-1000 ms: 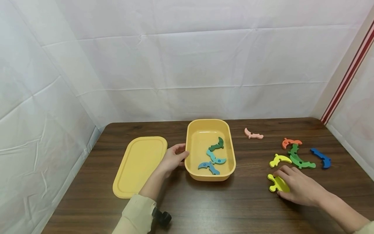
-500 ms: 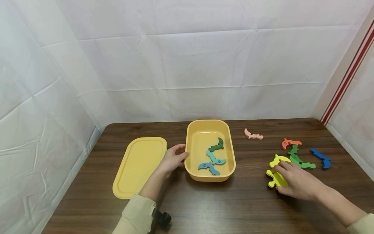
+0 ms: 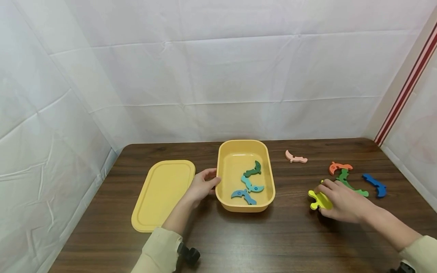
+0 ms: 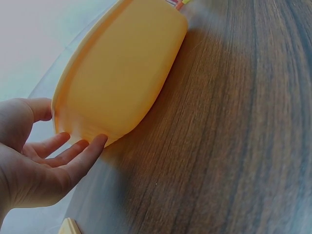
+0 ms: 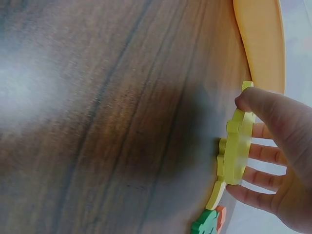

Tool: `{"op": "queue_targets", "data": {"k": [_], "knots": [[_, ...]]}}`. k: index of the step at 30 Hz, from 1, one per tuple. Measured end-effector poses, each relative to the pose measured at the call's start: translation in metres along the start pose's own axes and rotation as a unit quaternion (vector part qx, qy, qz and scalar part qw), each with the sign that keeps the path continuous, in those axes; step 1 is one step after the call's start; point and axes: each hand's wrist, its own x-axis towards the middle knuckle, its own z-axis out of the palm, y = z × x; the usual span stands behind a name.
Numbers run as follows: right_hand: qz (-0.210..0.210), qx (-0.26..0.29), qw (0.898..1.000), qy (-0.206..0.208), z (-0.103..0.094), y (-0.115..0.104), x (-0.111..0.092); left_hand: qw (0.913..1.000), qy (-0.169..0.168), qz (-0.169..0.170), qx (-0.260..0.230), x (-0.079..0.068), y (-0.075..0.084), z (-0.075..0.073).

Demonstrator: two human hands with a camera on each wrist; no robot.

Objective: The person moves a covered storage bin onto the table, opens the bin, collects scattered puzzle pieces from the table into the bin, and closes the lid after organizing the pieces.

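Note:
My left hand (image 3: pixel 202 184) holds the left side of a yellow plastic box (image 3: pixel 223 148), thumb at the rim and fingers against the outer wall (image 4: pixel 117 73). Inside the box lie a dark green (image 3: pixel 253 169), a turquoise (image 3: pixel 252 185) and a blue-grey (image 3: pixel 244 196) flat curved toy piece with knobs. My right hand (image 3: pixel 345 201) pinches a bright yellow knobbed toy piece (image 3: pixel 320 201) between thumb and fingers, raised off the table in the right wrist view (image 5: pixel 237 146). Another yellow piece (image 5: pixel 217 192) lies beyond it, mostly hidden by the hand in the head view.
Right of the box lie a pink piece (image 3: pixel 296 157), an orange piece (image 3: pixel 339 167), green pieces (image 3: pixel 344 176) and a blue piece (image 3: pixel 374 184). A flat yellow lid (image 3: pixel 164 193) rests at left on the dark wooden table (image 3: pixel 239 242). White sheets hang behind and beside.
My right hand has moved slightly up and left with the yellow piece, lifting it and covering most of the second yellow piece. The left hand and box have hardly moved.

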Motion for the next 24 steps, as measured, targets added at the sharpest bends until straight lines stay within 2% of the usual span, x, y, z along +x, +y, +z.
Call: {"op": "queue_targets", "data": {"k": [13,24], "knots": [[-0.003,0.005,1.0,-0.007,-0.012,0.002,0.025,1.0,0.002,0.003,-0.001,0.001,-0.001,0.0],[0.017,-0.004,1.0,-0.024,-0.016,0.01,0.046,1.0,-0.002,0.004,-0.001,0.001,-0.001,0.0]]}}
